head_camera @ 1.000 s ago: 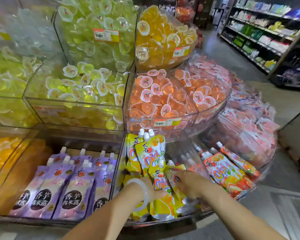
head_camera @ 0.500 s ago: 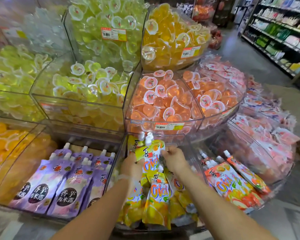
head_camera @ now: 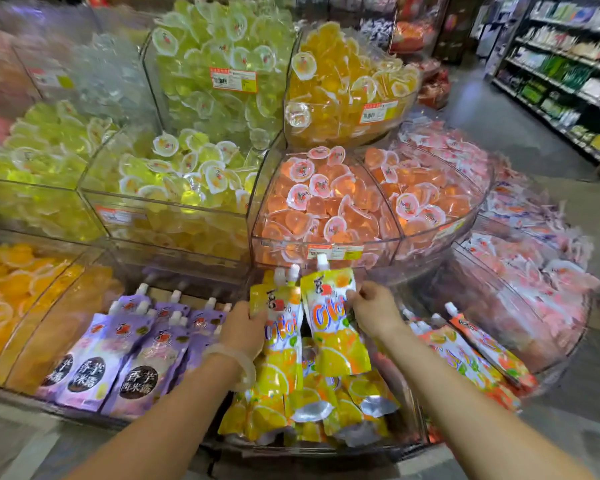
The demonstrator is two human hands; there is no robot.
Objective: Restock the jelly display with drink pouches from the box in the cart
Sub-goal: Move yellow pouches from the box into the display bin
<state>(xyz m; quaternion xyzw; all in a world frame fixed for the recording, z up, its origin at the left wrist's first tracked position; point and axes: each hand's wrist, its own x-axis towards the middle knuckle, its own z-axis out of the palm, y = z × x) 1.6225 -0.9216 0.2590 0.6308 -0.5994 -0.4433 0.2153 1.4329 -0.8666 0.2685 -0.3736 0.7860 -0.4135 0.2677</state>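
Yellow drink pouches with white caps fill the clear bottom bin (head_camera: 326, 448) of the jelly display. My left hand (head_camera: 245, 329), with a pale bangle on the wrist, grips the side of an upright yellow pouch (head_camera: 281, 344). My right hand (head_camera: 373, 308) pinches the upper right edge of another yellow pouch (head_camera: 333, 323) standing beside it. More yellow pouches (head_camera: 312, 407) lie flat below both. The box and cart are out of view.
Purple pouches (head_camera: 118, 358) fill the bin to the left, orange pouches (head_camera: 471, 355) the bin to the right. Bins of green (head_camera: 187, 168), yellow (head_camera: 347, 71) and orange jelly cups (head_camera: 326, 202) rise behind. An aisle with shelves (head_camera: 568, 74) runs at the far right.
Both hands rose from the flat pouches low in the bin to the upright pouches at its back. They have spread these apart, and the right pouch now leans to the right.
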